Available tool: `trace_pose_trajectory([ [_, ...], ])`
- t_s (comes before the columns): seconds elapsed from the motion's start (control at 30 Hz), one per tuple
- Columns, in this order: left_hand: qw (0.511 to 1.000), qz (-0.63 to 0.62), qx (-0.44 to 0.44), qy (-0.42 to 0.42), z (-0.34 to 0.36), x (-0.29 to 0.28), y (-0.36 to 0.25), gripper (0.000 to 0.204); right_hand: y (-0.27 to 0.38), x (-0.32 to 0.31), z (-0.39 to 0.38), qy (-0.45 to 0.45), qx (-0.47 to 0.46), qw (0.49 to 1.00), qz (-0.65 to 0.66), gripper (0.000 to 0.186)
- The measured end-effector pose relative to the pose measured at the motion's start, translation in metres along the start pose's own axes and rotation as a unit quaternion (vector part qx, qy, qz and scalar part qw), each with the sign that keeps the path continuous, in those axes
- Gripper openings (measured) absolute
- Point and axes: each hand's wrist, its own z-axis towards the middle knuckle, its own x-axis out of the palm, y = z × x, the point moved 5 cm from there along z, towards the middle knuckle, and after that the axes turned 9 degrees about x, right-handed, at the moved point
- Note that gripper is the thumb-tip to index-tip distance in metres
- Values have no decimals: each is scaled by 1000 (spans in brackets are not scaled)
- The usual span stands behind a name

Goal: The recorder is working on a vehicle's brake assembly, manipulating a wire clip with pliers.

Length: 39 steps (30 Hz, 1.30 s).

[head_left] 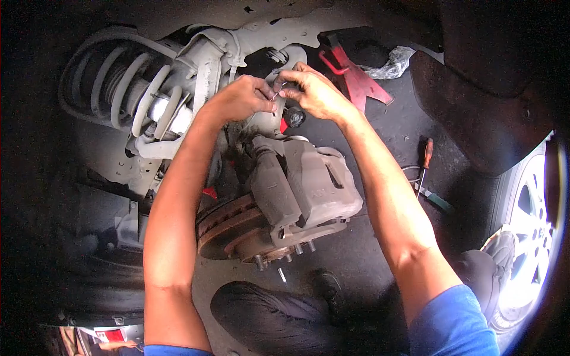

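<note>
My left hand and my right hand meet over a grey steering knuckle. Both pinch a small, thin metal piece, perhaps a pin, too small to make out clearly. Behind and left of them are a white coil spring and suspension arm. A round dark joint sits just below my right hand. Between my forearms hang a dusty brake caliper and a rusty brake disc with wheel studs.
A red jack stand and crumpled plastic lie behind my right hand. An orange-handled screwdriver and a green-handled tool are on the dark floor. A wheel stands at right; dark fender edges surround the view. My bent legs are below.
</note>
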Motion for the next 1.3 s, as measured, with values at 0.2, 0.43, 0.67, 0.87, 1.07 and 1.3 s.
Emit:
trace_pose_trajectory([
  [0.2, 999, -25, -20, -19, 2, 1, 10, 39, -1, 1, 1, -10, -10, 1000, -17, 26],
  [0.43, 998, -24, -44, -46, 2, -1, 14, 28, 2, -1, 0, -5, 2, 999, -33, 26],
  [0.67, 998, -12, -21, -61, 4, -3, 10, 27, 4, -1, 2, 23, 7, 998, -62, 35],
  [0.87, 995, 58, -46, -67, 3, -4, 10, 30, 5, -2, 2, -9, -13, 999, -42, 23],
  [1.07, 995, 51, -50, -66, 3, -4, 13, 30, 4, -2, 2, -10, -20, 999, -33, 23],
  [1.3, 998, -6, -38, -45, 4, -4, 19, 26, 2, -1, 2, -5, -14, 999, -37, 22],
])
